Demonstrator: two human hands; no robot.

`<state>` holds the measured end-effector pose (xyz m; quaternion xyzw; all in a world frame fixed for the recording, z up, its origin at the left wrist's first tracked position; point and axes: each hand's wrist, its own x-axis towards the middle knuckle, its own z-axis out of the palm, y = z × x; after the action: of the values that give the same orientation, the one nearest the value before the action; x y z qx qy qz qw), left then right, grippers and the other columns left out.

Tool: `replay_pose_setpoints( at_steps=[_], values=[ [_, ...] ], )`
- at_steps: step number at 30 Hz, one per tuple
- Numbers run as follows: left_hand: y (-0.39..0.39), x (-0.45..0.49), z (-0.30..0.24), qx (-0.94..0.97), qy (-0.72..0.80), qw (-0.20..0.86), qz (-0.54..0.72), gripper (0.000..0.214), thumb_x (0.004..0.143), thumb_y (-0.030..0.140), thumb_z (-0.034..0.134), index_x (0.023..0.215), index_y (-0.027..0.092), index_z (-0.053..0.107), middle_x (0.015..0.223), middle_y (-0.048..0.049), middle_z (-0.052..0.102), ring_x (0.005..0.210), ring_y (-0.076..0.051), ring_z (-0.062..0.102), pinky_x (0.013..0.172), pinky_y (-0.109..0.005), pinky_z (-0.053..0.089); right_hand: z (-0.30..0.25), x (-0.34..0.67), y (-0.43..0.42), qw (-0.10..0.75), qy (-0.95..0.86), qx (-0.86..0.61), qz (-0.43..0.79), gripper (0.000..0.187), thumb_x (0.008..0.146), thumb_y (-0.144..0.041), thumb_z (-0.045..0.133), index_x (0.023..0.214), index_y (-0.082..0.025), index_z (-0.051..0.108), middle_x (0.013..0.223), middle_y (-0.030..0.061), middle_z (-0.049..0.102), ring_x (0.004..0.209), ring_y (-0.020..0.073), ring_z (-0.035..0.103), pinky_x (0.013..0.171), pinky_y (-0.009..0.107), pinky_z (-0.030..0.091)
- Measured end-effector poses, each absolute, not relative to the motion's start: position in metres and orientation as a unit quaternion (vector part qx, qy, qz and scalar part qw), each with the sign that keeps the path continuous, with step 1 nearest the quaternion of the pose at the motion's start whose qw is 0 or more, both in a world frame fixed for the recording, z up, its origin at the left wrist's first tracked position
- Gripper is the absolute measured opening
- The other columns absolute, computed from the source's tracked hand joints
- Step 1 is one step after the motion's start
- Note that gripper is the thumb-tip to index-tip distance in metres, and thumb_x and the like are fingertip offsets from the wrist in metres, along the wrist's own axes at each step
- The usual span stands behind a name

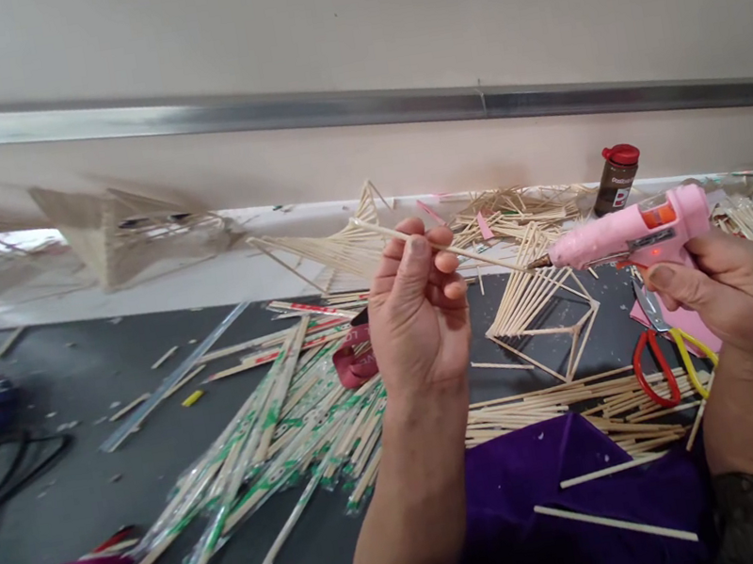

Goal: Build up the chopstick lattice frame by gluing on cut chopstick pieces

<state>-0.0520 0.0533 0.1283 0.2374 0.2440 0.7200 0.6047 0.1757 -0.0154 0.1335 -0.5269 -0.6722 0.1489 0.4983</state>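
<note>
Between the thumb and fingers of my left hand (421, 313) is a thin wooden stick (476, 256), slanting down to the right. My right hand (728, 293) grips a pink hot glue gun (616, 236) by its handle. The gun's nozzle points left and is at the stick's right end; whether they touch I cannot tell. Below the nozzle stands a frame of joined sticks (528, 296). Another fanned stick structure (329, 249) lies behind my left hand, partly hidden by it.
Wrapped chopsticks (280, 440) spread over the left of the dark table. Loose sticks (532, 412) lie by a purple cloth (525, 497). Scissors (657, 333) rest below the glue gun, and a red-capped bottle (615, 177) stands behind it. A white partition (239, 46) runs along the back.
</note>
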Motion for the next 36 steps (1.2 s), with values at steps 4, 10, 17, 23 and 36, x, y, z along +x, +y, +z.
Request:
replay_pose_setpoints(
  at_steps=[4, 10, 17, 23, 36],
  values=[
    [0.0547, -0.0515, 0.1279, 0.227, 0.239, 0.604, 0.725, 0.014, 0.086, 0.013, 0.063, 0.076, 0.020, 0.069, 0.073, 0.0019, 0.067, 0.050, 0.000, 0.058, 0.037, -0.002, 0.039, 0.1344, 0.1763, -0.0150, 0.489, -0.680, -0.527, 0.147, 0.018, 0.083, -0.038, 0.065, 0.093, -0.026, 0.073, 0.060, -0.0003, 0.057, 0.052, 0.0130, 0.050, 0.047, 0.027, 0.042],
    [0.0561, -0.0532, 0.1277, 0.220, 0.228, 0.606, 0.730, 0.014, 0.086, 0.013, 0.063, 0.075, 0.020, 0.068, 0.071, 0.0030, 0.067, 0.050, 0.000, 0.058, 0.037, -0.002, 0.038, 0.1340, 0.1793, -0.0139, 0.481, -0.683, -0.532, 0.141, 0.018, 0.083, -0.037, 0.064, 0.094, -0.026, 0.072, 0.061, -0.0006, 0.058, 0.052, 0.0121, 0.049, 0.047, 0.027, 0.041],
    [0.0545, -0.0532, 0.1286, 0.224, 0.236, 0.606, 0.726, 0.017, 0.087, 0.013, 0.061, 0.074, 0.021, 0.069, 0.072, 0.0030, 0.067, 0.050, 0.000, 0.058, 0.037, -0.002, 0.040, 0.1329, 0.1813, -0.0183, 0.509, -0.650, -0.541, 0.164, 0.015, 0.083, -0.036, 0.064, 0.091, -0.025, 0.071, 0.057, -0.0020, 0.054, 0.051, 0.0118, 0.049, 0.047, 0.026, 0.038],
    [0.0554, -0.0510, 0.1254, 0.238, 0.231, 0.600, 0.728, 0.015, 0.087, 0.013, 0.062, 0.076, 0.021, 0.069, 0.072, 0.0020, 0.068, 0.051, -0.001, 0.058, 0.037, -0.003, 0.041, 0.1316, 0.1807, -0.0150, 0.486, -0.679, -0.535, 0.129, 0.015, 0.082, -0.037, 0.065, 0.091, -0.026, 0.072, 0.058, -0.0025, 0.052, 0.050, 0.0106, 0.044, 0.045, 0.025, 0.036],
    [0.0558, -0.0508, 0.1286, 0.222, 0.233, 0.599, 0.733, 0.019, 0.089, 0.011, 0.057, 0.076, 0.019, 0.068, 0.069, 0.0026, 0.067, 0.048, 0.000, 0.057, 0.036, -0.003, 0.038, 0.1332, 0.1772, -0.0177, 0.488, -0.681, -0.532, 0.125, 0.018, 0.084, -0.037, 0.064, 0.096, -0.028, 0.073, 0.061, -0.0009, 0.057, 0.051, 0.0123, 0.048, 0.047, 0.027, 0.040]
  ],
)
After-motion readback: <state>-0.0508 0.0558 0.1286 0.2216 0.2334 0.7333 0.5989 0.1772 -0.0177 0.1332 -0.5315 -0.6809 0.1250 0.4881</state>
